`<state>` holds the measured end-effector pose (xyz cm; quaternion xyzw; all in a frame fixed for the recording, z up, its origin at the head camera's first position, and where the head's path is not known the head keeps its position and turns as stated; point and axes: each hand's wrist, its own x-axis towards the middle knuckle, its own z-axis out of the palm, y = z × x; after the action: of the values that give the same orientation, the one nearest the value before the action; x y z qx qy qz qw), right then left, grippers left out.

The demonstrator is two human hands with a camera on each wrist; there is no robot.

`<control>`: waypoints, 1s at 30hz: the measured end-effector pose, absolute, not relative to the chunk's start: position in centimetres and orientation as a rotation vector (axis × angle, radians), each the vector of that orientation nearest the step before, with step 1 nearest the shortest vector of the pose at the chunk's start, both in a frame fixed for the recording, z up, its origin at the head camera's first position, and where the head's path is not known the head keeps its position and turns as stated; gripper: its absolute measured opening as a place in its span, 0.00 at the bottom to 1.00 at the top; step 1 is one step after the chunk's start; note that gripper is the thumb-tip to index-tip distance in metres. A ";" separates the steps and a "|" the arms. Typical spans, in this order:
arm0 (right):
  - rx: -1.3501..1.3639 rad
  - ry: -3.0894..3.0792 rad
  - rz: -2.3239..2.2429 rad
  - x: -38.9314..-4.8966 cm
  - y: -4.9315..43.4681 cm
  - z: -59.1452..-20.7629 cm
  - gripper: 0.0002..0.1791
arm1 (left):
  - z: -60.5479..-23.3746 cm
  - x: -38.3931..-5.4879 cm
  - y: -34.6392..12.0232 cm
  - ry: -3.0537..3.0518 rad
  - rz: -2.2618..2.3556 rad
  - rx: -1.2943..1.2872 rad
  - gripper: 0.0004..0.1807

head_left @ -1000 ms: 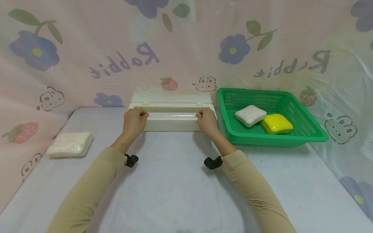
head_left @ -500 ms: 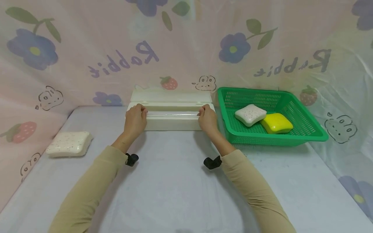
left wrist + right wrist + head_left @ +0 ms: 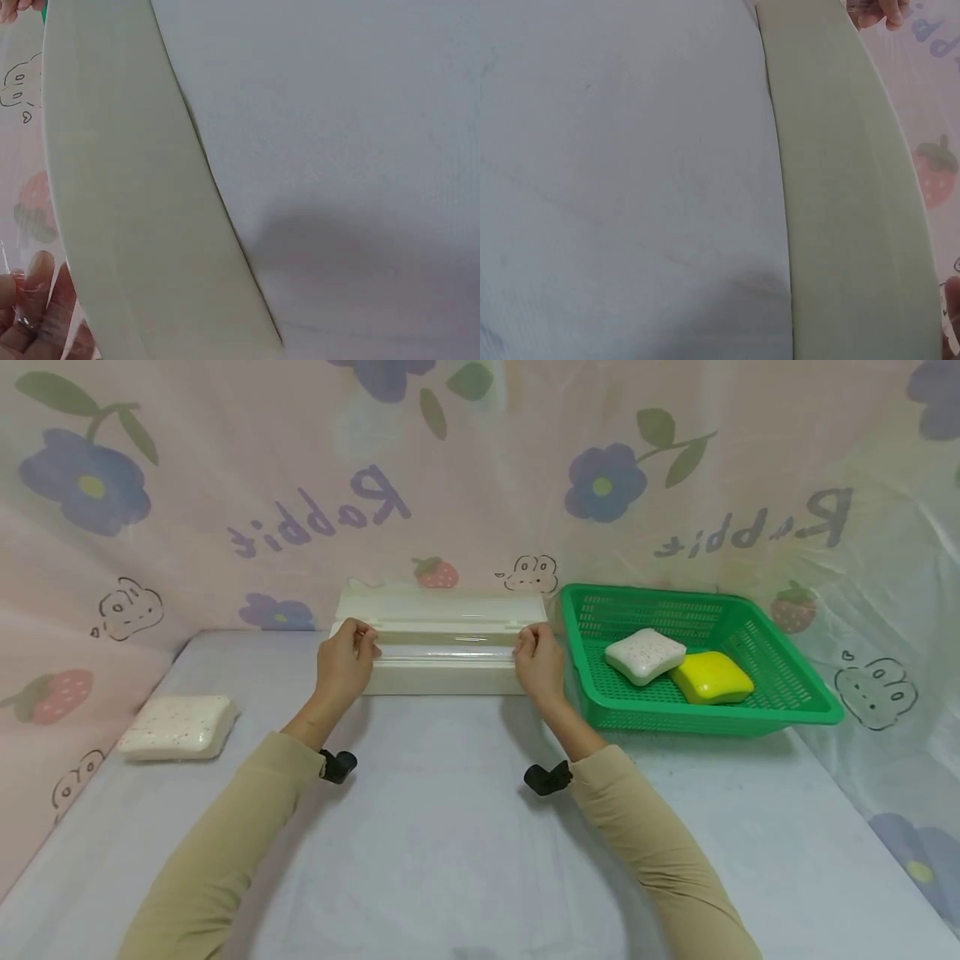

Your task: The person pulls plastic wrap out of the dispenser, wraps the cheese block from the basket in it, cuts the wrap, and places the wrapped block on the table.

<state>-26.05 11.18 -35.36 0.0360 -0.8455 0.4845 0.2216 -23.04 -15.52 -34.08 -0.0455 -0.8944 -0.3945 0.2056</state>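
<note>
A long cream cling film dispenser (image 3: 446, 680) lies against the back wall, its lid (image 3: 442, 605) tipped back. Clear, shiny cling film (image 3: 457, 652) spans the opening between the hands. At the left end, my left hand (image 3: 345, 662) pinches the film between thumb and fingers. In the left wrist view, the transparent film wrinkles over its fingers (image 3: 39, 296). My right hand (image 3: 541, 665) pinches the film at the right end. In the right wrist view, the dispenser's front wall (image 3: 847, 180) hides most of that hand.
To the right, a green mesh basket (image 3: 712, 717) holds a white speckled block (image 3: 645, 657) and a yellow block (image 3: 712, 679), both cushion-shaped. Another white speckled block (image 3: 178, 728), glossy on top, lies on the white tabletop (image 3: 442, 827) at left. A patterned curtain (image 3: 480, 485) stands behind.
Both hands have risen slightly from the dispenser's front edge and turned a little outward, with the film lifted between them. The dispenser, basket and blocks stay put.
</note>
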 end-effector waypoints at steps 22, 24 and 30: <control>0.389 -2.560 1.319 -25.1 13.5 -31.8 0.10 | -32.6 -21.9 -17.7 -2.670 -1.225 -0.306 0.21; 0.353 -2.586 1.300 -25.0 13.9 -31.4 0.11 | -32.3 -21.9 -18.1 -2.674 -1.211 -0.255 0.17; 0.316 -2.642 1.268 -24.8 14.6 -30.4 0.12 | -31.4 -21.3 -18.8 -2.672 -1.241 -0.168 0.17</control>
<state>-24.76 14.55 -30.41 0.1068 -0.8922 0.4281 0.0969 -21.35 -18.80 -31.39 -0.0565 -0.9014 -0.4187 0.0952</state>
